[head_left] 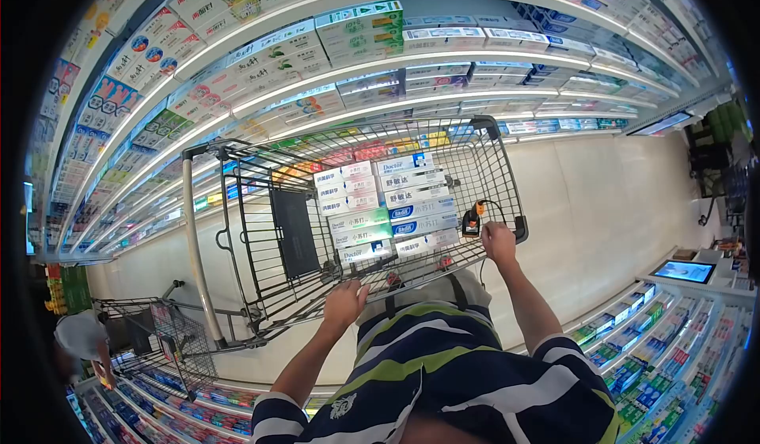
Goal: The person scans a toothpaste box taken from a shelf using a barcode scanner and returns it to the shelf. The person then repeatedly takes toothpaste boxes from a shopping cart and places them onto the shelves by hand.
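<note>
A metal wire shopping cart (pixel 511 176) stands sideways in front of me. My left hand (pixel 346 301) is closed over its near side rim, left of the middle. My right hand (pixel 499 242) is closed at the same rim near the right corner; its fingertips are partly hidden. Just beside it, inside the basket, hangs a small black device with an orange part (pixel 473 221) and a cable. Two columns of toothpaste boxes (pixel 419 195) lie stacked in the cart, white, blue and green, with printed labels. The cart's handle bar (pixel 199 254) is at the left.
Long lit shelves (pixel 261 88) of boxed goods curve along the far side. More shelves (pixel 657 345) line the near side. At lower left, another person (pixel 81 337) is by a second cart (pixel 162 337). A screen (pixel 683 271) stands at the right, by the pale floor (pixel 586 199).
</note>
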{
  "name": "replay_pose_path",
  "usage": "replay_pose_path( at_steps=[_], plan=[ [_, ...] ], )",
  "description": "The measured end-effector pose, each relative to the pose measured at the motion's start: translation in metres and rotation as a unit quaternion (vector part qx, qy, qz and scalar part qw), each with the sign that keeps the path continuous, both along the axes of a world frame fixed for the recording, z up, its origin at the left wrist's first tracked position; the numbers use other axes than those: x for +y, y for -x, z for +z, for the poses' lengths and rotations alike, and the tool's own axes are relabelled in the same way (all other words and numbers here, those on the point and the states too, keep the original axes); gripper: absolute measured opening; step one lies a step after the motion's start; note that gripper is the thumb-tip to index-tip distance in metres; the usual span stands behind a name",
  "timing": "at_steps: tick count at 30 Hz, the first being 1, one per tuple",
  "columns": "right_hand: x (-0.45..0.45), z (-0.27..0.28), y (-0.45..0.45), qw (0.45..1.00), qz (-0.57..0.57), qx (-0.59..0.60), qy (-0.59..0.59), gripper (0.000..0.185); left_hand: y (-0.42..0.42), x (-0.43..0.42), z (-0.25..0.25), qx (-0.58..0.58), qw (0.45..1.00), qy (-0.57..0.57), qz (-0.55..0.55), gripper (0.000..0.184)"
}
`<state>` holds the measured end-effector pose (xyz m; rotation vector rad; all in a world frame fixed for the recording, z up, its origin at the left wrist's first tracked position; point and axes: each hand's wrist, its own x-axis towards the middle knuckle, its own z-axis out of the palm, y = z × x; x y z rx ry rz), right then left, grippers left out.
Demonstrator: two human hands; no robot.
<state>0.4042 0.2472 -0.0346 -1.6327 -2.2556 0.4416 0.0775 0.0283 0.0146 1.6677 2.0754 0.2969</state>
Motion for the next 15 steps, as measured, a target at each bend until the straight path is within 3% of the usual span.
replay_pose_path(
  at_steps=[8,15],
  plan=[
    [0.014,-0.005,-0.027,1.000,0.007,0.007,-0.005,0.010,-0.027,0.013,-0.009,-0.009,0.999,0.025,0.019,0.033],
    [0.051,0.003,-0.096,0.999,0.005,0.036,0.009,0.011,-0.100,0.046,-0.005,-0.007,0.997,0.060,0.052,0.034]
  ],
)
